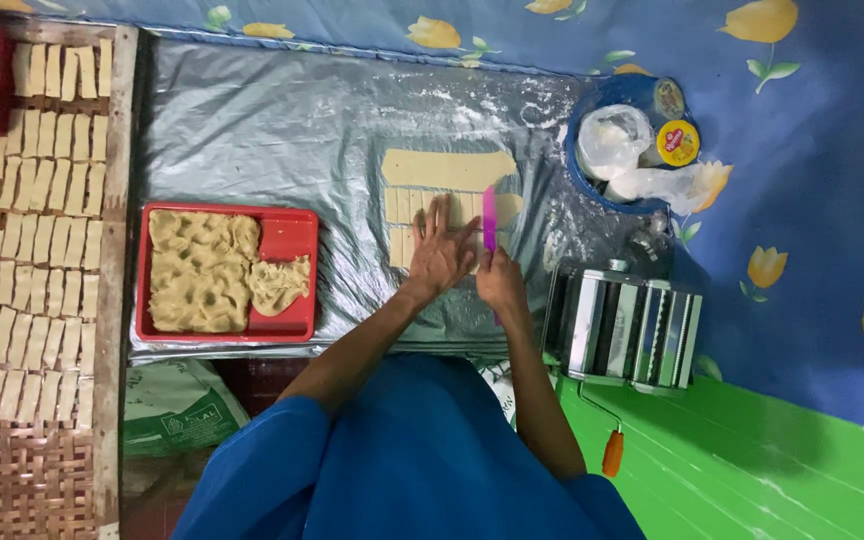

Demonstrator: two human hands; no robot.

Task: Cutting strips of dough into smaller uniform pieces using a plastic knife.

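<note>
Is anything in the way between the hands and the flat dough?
Nothing visible. The left hand lies flat on the dough sheet, and the right hand holds the pink cutter against it.

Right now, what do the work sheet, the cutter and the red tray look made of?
Work sheet: thin silvery plastic, glossy and wrinkled, dusted with flour. Cutter in the right hand: flat pink strip, probably plastic. Red tray: smooth, likely plastic, holding soft dough.

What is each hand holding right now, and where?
Right hand grips the pink cutter by its near end; left hand holds nothing, pressing flat on the dough sheet.
</note>
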